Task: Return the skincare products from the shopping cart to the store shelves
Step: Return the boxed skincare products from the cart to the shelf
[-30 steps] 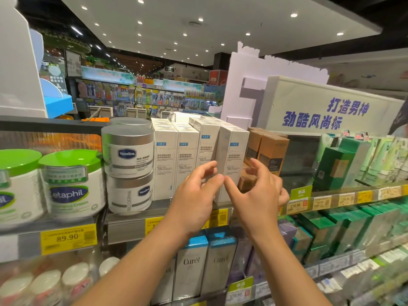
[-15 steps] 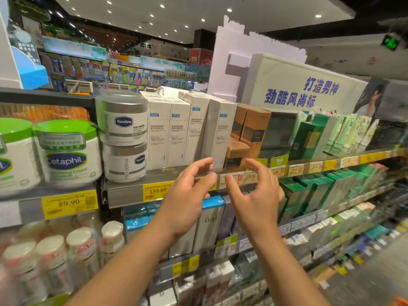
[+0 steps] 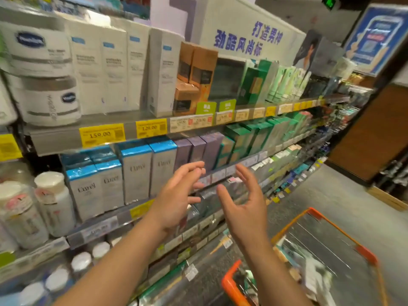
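My left hand (image 3: pixel 178 195) and my right hand (image 3: pixel 245 204) hang in front of the lower shelves, both with fingers spread and nothing in them. Above them, a row of tall white boxes (image 3: pixel 163 74) stands on the upper shelf (image 3: pixel 66 138), next to white Vaseline jars (image 3: pixel 46 80). The orange shopping cart (image 3: pixel 366 255) is at the lower right, with several blurred packages (image 3: pixel 309 268) inside it.
Blue-topped Curel boxes (image 3: pixel 136 171) fill the second shelf, with purple boxes (image 3: pixel 198 149) and green boxes (image 3: pixel 247 133) to their right. Brown boxes (image 3: pixel 198 69) sit beside the white ones. White bottles (image 3: pixel 55 202) stand at left. The grey aisle floor (image 3: pixel 331 191) runs ahead.
Both hands have dropped from the white boxes on the upper shelf down to the lower shelves. My view has turned down and right, and the cart has come into sight.
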A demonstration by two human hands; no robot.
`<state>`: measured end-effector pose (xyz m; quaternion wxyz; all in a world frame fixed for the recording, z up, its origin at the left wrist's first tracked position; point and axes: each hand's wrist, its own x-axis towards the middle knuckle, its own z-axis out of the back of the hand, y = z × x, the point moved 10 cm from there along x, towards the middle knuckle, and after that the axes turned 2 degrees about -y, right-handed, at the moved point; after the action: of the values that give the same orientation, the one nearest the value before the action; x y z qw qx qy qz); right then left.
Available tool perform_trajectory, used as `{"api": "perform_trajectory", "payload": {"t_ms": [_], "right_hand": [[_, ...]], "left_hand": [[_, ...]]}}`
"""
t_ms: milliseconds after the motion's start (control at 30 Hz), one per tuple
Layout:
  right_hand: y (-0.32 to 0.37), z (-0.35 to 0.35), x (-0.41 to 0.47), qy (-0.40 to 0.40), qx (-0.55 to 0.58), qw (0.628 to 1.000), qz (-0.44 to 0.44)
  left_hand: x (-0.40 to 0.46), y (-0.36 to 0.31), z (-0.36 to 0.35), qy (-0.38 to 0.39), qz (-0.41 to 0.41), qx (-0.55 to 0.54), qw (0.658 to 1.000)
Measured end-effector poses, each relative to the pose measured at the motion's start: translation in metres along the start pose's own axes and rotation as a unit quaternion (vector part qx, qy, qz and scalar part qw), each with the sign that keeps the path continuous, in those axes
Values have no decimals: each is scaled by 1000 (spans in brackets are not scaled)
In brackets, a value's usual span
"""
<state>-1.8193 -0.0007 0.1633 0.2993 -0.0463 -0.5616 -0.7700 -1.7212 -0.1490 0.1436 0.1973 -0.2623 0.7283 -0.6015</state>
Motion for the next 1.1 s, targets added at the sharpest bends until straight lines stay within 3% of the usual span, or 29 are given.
{"api": "perform_trajectory", "payload": {"t_ms": [333, 733, 1100], "right_hand": [[-40, 111, -46, -43, -20, 997, -55], [-136, 262, -126, -107, -32, 982, -154], [-225, 339, -188, -165, -2, 954, -250]], "left_hand": [[-25, 41, -105, 57, 43, -8, 997], [-96, 101, -265, 163, 76, 18, 983], [-129, 161, -334, 166, 157, 73, 971]]}}
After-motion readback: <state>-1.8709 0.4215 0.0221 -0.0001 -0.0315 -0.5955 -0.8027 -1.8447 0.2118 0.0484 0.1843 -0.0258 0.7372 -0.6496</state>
